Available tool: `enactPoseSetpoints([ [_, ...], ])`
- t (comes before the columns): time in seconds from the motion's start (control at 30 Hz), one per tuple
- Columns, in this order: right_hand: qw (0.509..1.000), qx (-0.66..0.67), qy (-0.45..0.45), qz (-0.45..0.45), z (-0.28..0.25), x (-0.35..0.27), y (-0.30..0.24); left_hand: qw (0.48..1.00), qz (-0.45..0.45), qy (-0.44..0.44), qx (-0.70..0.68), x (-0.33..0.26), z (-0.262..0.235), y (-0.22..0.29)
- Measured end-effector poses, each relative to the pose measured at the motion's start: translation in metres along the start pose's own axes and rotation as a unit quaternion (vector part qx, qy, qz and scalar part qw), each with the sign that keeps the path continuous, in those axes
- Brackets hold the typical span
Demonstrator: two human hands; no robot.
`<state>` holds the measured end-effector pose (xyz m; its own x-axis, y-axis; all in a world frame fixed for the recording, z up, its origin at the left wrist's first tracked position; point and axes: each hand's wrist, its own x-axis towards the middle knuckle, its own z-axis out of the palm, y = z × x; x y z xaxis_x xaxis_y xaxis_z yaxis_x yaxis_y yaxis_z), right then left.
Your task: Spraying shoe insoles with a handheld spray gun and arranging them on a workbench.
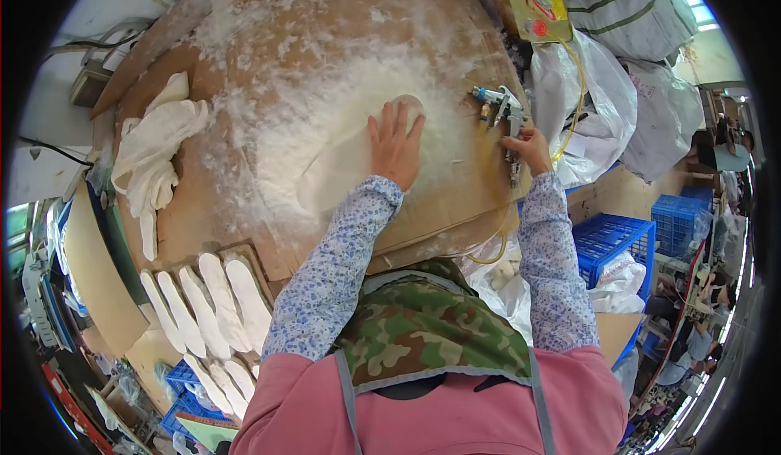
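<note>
My left hand (396, 148) lies flat with its fingers spread on a pale, sole-shaped piece (329, 174). That piece nearly blends into the white coating around it, so its outline is hard to follow. At the right edge of the cardboard-covered table (423, 231), my right hand (533, 149) is closed on the lower part of a metal spray gun (506, 107). The gun's nozzle end points left, and a yellow hose (498, 239) hangs near the table's front edge.
White sole-shaped pieces (213, 292) lie in rows at the lower left. A crumpled white cloth bundle (159, 146) rests on the table's left side. To the right are a yellow can (533, 4), white sacks (630, 16) and a blue crate (612, 239).
</note>
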<state>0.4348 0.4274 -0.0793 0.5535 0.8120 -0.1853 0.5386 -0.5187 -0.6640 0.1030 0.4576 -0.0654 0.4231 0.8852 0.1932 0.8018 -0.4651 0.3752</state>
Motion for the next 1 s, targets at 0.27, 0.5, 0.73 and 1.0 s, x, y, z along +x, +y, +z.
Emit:
enactPoseSetpoints([
  [0.27,0.990,0.117,-0.066,-0.046,-0.016,-0.057,-0.045,0.991,-0.022,0.100,-0.090,-0.006,-0.021,0.002],
  [0.5,0.891,0.379,-0.249,0.025,-0.068,-0.133,-0.136,0.786,-0.210,0.226,-0.537,-0.032,-0.089,-0.048],
  [0.73,0.893,0.247,-0.375,0.025,-0.039,-0.155,-0.160,0.905,-0.225,0.065,-0.355,-0.046,-0.097,-0.042],
  [1.0,0.934,0.026,-0.303,-0.186,-0.019,-0.182,-0.185,0.993,-0.089,0.060,-0.042,-0.073,-0.032,-0.010],
])
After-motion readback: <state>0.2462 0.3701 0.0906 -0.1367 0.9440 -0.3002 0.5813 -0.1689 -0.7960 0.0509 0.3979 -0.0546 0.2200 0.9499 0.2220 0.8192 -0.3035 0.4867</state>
